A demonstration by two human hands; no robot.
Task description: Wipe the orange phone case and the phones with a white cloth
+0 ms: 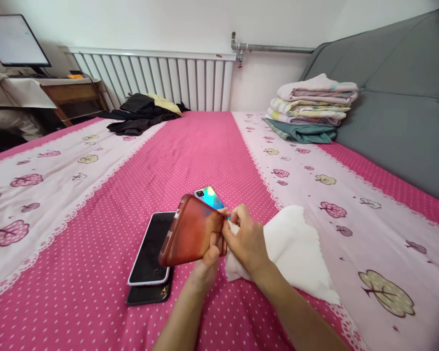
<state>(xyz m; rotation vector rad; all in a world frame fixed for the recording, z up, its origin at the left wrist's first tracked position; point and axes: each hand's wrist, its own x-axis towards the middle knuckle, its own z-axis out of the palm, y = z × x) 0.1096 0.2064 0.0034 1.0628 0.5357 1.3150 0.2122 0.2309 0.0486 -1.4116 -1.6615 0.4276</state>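
Observation:
A reddish-brown translucent phone case (193,231) is held tilted above the bed. My left hand (209,258) grips it at its near right end, thumb on the face turned toward me and fingertips showing behind the far edge. My right hand (247,239) is closed at the case's right edge, its fingers pinching a bit of white cloth (292,248). The rest of that cloth spreads beneath and to the right of the hand. Just behind the case lies a shiny blue phone (209,196), partly covered. Left of the case, a white-edged phone with a black screen (151,253) rests on a black phone or case (148,295).
A pink patterned bedspread (205,151) covers the bed. Folded fabrics (310,109) are stacked at the right by a grey headboard (398,97). Dark clothes (139,114) lie at the far left. Beyond stand a white radiator (168,80) and a desk with a monitor (16,41).

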